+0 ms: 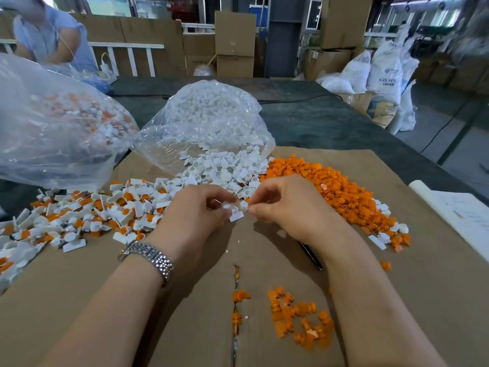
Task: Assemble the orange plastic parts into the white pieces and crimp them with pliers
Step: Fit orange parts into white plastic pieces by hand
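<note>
My left hand (197, 210) and my right hand (281, 205) meet above the cardboard sheet (423, 300). A small white piece (235, 211) sits between their fingertips; my left hand pinches it. My right hand's fingers curl and pinch at its right end; what they hold is hidden. Behind the hands lies a heap of loose white pieces (225, 170). A heap of orange parts (330, 189) spreads to the right. Assembled white-and-orange pieces (87, 215) lie at the left. A dark tool handle (312, 256) shows under my right wrist.
A clear bag of white pieces (209, 112) lies open behind the heap. A second clear bag (53, 123) with assembled pieces stands at the left. Several orange parts (299, 321) lie near me. White paper (460, 215) lies at the right. A person sits at the far left.
</note>
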`<state>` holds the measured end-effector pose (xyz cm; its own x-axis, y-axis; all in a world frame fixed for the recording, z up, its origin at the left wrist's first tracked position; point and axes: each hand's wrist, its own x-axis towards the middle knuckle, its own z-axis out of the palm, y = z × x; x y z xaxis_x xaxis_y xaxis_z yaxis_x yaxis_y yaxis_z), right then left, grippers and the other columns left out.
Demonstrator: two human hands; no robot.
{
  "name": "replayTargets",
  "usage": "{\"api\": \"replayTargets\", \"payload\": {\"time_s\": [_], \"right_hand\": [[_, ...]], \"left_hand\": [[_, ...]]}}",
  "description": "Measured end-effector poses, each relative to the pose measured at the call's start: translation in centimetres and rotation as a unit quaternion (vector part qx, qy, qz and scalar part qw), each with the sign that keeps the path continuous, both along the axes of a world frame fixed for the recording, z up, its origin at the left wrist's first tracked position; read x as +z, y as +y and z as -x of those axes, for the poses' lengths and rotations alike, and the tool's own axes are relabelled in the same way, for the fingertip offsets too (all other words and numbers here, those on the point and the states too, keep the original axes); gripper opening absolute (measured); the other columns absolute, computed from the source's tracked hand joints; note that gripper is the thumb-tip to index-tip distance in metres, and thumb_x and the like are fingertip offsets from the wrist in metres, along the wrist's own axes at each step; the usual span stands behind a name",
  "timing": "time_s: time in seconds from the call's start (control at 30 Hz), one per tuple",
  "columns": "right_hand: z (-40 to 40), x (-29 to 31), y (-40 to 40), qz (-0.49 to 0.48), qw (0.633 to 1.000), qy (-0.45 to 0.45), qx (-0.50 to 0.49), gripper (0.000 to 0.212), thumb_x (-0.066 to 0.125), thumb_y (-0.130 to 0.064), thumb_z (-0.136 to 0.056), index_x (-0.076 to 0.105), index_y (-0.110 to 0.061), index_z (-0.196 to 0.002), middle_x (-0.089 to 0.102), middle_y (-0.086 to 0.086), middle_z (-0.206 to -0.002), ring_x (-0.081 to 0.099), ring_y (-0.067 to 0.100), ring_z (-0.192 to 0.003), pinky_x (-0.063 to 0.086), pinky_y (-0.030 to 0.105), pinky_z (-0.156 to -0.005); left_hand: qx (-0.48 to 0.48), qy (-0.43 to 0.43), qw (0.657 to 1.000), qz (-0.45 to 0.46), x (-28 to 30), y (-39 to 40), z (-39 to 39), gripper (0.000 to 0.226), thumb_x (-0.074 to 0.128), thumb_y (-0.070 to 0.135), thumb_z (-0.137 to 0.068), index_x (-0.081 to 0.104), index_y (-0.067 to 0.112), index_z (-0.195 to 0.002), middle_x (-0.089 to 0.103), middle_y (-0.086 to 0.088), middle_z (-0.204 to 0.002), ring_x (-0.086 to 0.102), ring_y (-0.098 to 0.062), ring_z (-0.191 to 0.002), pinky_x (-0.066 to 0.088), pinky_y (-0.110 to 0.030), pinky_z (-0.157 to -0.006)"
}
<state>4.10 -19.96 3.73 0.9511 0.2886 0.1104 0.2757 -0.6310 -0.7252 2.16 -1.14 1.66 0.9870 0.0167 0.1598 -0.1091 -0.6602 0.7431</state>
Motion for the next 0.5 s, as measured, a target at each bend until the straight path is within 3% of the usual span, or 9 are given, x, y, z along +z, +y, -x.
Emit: {"api": "replayTargets", "payload": {"time_s": [0.07,0.13,0.17,0.23,0.37,0.5], "right_hand": [[0.0,0.2,0.0,-0.095,0.995,0.006,-0.019,0.007,0.077,-0.013,-0.087,0.075,-0.018,-0.084,0.075,-0.002,-0.076,0.072,0.007,-0.070,0.053,0.016,-0.062],[0.1,0.4,-0.1,-0.195,0.980,0.015,-0.035,0.005,0.075,-0.009,-0.088,0.075,-0.013,-0.086,0.076,0.003,-0.076,0.074,0.012,-0.069,0.055,0.016,-0.060],[0.1,0.5,-0.1,-0.227,0.973,0.014,-0.041,0.004,0.075,-0.009,-0.088,0.075,-0.013,-0.087,0.075,0.004,-0.076,0.074,0.015,-0.071,0.058,0.020,-0.063],[0.2,0.7,-0.2,-0.265,0.963,0.016,-0.040,0.003,0.076,-0.011,-0.089,0.076,-0.014,-0.089,0.075,0.005,-0.075,0.074,0.019,-0.072,0.059,0.023,-0.067],[0.5,0.8,0.2,-0.289,0.957,0.019,-0.015,0.002,0.073,-0.014,-0.092,0.074,-0.014,-0.094,0.077,0.005,-0.078,0.075,0.015,-0.073,0.058,0.020,-0.067],[0.7,1.1,0.6,-0.255,0.967,-0.027,-0.013,0.001,0.073,-0.017,-0.093,0.074,-0.017,-0.092,0.075,0.001,-0.077,0.072,0.009,-0.069,0.055,0.018,-0.063]], "left_hand": [[0.008,0.047,0.979,0.197,0.7,-0.4,0.4,0.016,0.072,0.006,-0.091,0.076,0.019,-0.100,0.076,0.000,-0.077,0.073,-0.007,-0.068,0.052,-0.014,-0.052],[-0.004,0.090,0.914,0.396,1.3,-0.7,0.8,0.020,0.070,-0.004,-0.088,0.074,0.003,-0.106,0.078,-0.013,-0.090,0.076,-0.017,-0.075,0.058,-0.019,-0.057],[-0.012,0.102,0.886,0.452,1.4,-0.6,0.7,0.023,0.070,-0.005,-0.085,0.072,-0.002,-0.108,0.077,-0.019,-0.097,0.077,-0.021,-0.082,0.060,-0.023,-0.063],[-0.028,0.117,0.850,0.513,1.5,-0.4,0.4,0.030,0.069,-0.002,-0.079,0.070,-0.007,-0.108,0.075,-0.023,-0.105,0.076,-0.029,-0.094,0.062,-0.025,-0.074],[-0.056,0.147,0.783,0.602,1.3,0.3,-0.2,0.030,0.063,-0.004,-0.081,0.070,-0.007,-0.110,0.074,-0.025,-0.108,0.076,-0.030,-0.098,0.061,-0.024,-0.073],[-0.074,0.157,0.779,0.602,1.0,0.5,-0.4,0.027,0.070,0.005,-0.082,0.078,0.003,-0.107,0.076,-0.012,-0.103,0.076,-0.022,-0.093,0.059,-0.020,-0.066]]}}
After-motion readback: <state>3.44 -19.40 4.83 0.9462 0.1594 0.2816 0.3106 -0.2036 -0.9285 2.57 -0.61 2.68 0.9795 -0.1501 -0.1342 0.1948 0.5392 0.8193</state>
